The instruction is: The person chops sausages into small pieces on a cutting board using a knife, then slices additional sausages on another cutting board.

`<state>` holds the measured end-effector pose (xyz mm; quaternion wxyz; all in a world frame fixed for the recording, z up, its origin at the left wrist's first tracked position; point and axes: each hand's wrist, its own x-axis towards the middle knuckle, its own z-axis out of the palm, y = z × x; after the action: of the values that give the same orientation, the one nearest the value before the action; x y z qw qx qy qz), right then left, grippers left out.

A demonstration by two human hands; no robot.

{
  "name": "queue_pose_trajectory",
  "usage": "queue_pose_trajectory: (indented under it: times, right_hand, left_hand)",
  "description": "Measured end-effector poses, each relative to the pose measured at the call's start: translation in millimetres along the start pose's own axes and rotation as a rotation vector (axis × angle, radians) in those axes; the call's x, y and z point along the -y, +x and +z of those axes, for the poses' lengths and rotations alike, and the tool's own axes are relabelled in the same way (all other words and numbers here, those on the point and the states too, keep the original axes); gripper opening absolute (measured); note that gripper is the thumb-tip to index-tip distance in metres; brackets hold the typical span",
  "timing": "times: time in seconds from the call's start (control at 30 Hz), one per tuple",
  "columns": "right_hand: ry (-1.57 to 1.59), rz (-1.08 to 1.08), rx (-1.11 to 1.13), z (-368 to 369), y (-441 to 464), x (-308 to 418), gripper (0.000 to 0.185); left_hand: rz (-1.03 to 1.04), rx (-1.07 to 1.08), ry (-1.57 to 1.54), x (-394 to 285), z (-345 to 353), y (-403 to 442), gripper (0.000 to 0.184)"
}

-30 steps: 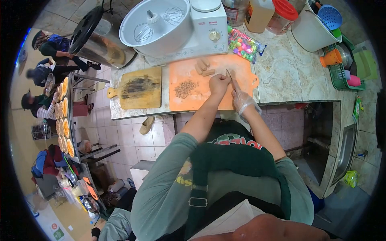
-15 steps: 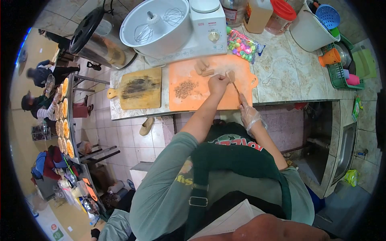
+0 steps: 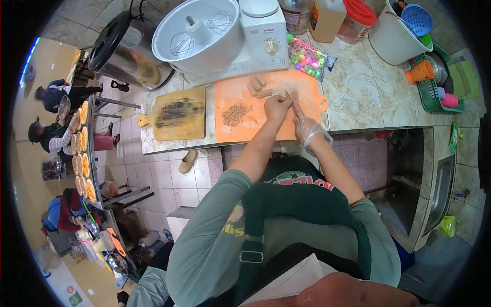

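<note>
My right hand [image 3: 306, 129], in a clear plastic glove, is closed round the handle of a knife [image 3: 294, 102], whose blade lies over the orange cutting board [image 3: 235, 92]. Just left of the blade, my bare left hand [image 3: 277, 107] has its fingers pinched together; what they hold is too small and hidden to name. Several short brown sticks [image 3: 264, 93] rest near the top of the board. Farther left on it is a scatter of small brown cut pieces [image 3: 235, 114].
Left of the orange board lies a wooden board [image 3: 180, 113]. Behind stand a white mixer [image 3: 263, 36], a candy bag [image 3: 309, 57] and a white bucket [image 3: 391, 36]. A green rack [image 3: 434, 97] is at right. Two people stand by a table of pizzas at far left.
My right hand has come up from the board's front edge, bringing the knife back beside my left hand. My left hand has hardly moved. At far left, one person has gone out of view.
</note>
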<state>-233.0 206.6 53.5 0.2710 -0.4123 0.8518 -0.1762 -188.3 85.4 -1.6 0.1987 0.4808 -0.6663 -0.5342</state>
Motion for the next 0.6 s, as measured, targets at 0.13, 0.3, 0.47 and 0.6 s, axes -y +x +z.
queue_pose_trajectory:
  times: [0.13,0.3,0.47,0.6]
  right_hand:
    - [0.001,-0.003,0.005,-4,-5,4,0.049]
    - [0.004,0.047,0.023,13,-23,-15,0.048]
    - [0.014,0.091,0.070,14,-40,-24,0.049]
    - [-0.041,0.137,0.148,4,-40,-14,0.053]
  left_hand:
    - [0.011,-0.001,-0.047,1,1,-2,0.015]
    - [0.030,-0.048,0.034,-7,-2,-7,0.016]
    - [0.116,-0.080,0.014,-5,0,-6,0.024]
    - [0.155,-0.070,0.084,-19,-3,-9,0.028]
